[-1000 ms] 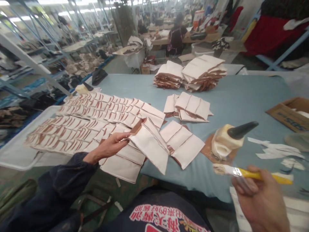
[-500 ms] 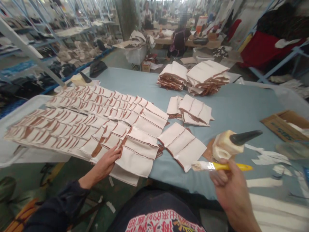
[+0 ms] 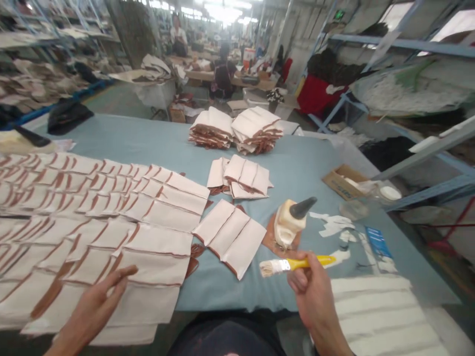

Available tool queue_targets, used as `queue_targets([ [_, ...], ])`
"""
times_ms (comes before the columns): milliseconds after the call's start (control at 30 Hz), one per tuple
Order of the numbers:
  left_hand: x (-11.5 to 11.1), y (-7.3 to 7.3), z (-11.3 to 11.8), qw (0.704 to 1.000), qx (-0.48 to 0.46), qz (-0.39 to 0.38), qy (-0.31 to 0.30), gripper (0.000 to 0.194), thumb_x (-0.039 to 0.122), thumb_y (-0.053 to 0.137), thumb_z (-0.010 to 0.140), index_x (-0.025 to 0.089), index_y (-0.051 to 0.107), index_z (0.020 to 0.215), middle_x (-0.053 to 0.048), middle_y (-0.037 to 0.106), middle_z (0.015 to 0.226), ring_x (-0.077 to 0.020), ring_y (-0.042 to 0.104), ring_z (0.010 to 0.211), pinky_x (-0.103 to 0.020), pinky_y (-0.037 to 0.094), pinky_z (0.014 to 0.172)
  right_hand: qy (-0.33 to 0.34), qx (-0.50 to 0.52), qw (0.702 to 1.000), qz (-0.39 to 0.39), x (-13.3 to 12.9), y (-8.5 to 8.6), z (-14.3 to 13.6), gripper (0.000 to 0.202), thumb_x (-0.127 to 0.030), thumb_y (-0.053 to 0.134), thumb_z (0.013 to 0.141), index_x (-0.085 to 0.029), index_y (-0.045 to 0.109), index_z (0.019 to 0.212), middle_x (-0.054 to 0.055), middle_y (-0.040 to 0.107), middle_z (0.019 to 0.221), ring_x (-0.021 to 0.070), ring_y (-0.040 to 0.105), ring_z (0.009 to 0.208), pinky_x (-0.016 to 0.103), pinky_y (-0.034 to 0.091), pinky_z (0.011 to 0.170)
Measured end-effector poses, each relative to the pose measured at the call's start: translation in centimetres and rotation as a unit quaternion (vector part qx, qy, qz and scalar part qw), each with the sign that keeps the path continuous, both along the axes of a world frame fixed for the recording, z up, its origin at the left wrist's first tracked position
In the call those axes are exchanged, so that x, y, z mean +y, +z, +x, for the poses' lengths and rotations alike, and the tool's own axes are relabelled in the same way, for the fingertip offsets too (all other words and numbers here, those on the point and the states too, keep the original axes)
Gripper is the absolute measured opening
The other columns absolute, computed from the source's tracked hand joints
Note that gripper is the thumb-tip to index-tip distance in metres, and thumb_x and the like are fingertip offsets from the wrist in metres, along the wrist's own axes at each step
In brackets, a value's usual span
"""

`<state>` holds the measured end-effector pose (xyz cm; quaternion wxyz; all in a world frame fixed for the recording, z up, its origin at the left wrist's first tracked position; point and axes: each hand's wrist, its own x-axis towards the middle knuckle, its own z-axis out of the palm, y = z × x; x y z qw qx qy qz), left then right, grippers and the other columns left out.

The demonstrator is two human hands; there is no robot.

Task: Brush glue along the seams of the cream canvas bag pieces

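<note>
My right hand (image 3: 311, 291) grips a flat paintbrush (image 3: 297, 263) by its yellow handle, bristles pointing left and coated whitish. My left hand (image 3: 98, 301) rests over the overlapping rows of cream fabric pieces (image 3: 158, 264) with brown edges; its fingers are stretched out and hold nothing. Between the two hands lies a single cream piece (image 3: 230, 237) with two seams, set at an angle on the blue-grey table cover (image 3: 208, 291). Beyond the brush stands a cut-open cream plastic bottle (image 3: 289, 222) with a black nozzle, on a brown scrap.
Stacks of cream and brown pieces (image 3: 256, 123) stand at the table's far edge, with a smaller pile (image 3: 247, 173) nearer. White strips (image 3: 330, 225), a cardboard box (image 3: 343, 182) and long cream strips (image 3: 374, 306) lie at right. People are in the background.
The view has swung right, so the table appears shifted left. My left hand has come off the piece edge it was touching, its fingers now stretched out. The right hand keeps the paintbrush.
</note>
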<state>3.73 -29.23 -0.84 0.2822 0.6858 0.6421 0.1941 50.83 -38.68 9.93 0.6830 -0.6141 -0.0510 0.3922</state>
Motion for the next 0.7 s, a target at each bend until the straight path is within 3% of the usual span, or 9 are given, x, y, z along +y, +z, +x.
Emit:
queue_targets([
  [100,2.2,1.5,8.1,0.995,-0.083,-0.060,0.000,0.043,0.065,0.066,0.081,0.029,0.081,0.100,-0.007,0.086,0.110,-0.0386,0.077,0.114,-0.051,0.057,0.109,-0.035,0.019,0.999,0.001,-0.5,-0.1,3.6,0.046,-0.060,0.083,0.072,-0.021,0.059,0.079,-0.014,0.032,0.042,0.0054,0.024,0.037,0.018,0.020,0.041],
  [200,4.8,2.8,16.0,0.978,-0.168,-0.127,0.000,0.049,0.065,0.073,0.074,0.024,0.079,0.101,-0.011,0.087,0.106,-0.0394,0.077,0.112,-0.053,0.056,0.108,-0.062,0.038,0.997,0.001,-1.1,-0.2,7.6,0.045,-0.057,0.085,0.069,-0.022,0.058,0.078,-0.014,0.031,0.041,0.0052,0.024,0.037,0.018,0.021,0.040],
  [333,8.6,3.1,23.7,0.972,-0.175,-0.153,-0.023,0.055,0.064,0.073,0.073,0.019,0.077,0.103,-0.016,0.086,0.107,-0.0389,0.079,0.107,-0.051,0.061,0.096,-0.106,0.077,0.991,0.001,-2.0,-0.8,12.2,0.045,-0.059,0.084,0.070,-0.022,0.059,0.077,-0.014,0.030,0.040,0.0051,0.023,0.036,0.017,0.024,0.039],
  [533,14.5,1.1,30.1,0.963,-0.154,-0.208,-0.072,0.055,0.059,0.074,0.082,0.014,0.071,0.113,-0.019,0.082,0.114,-0.0332,0.077,0.108,-0.044,0.061,0.090,-0.166,0.097,0.981,0.001,-2.2,-1.8,14.8,0.044,-0.054,0.087,0.068,-0.022,0.058,0.075,-0.014,0.031,0.041,0.0038,0.023,0.036,0.016,0.024,0.039],
  [700,17.5,-3.1,32.2,0.945,-0.128,-0.281,-0.111,0.029,0.039,0.070,0.100,0.015,0.070,0.117,-0.008,0.076,0.113,-0.0231,0.074,0.099,-0.044,0.061,0.090,-0.199,0.065,0.978,-0.024,-1.7,-2.9,13.8,0.042,-0.058,0.079,0.079,-0.022,0.057,0.079,-0.014,0.032,0.041,0.0056,0.024,0.035,0.017,0.026,0.040],
])
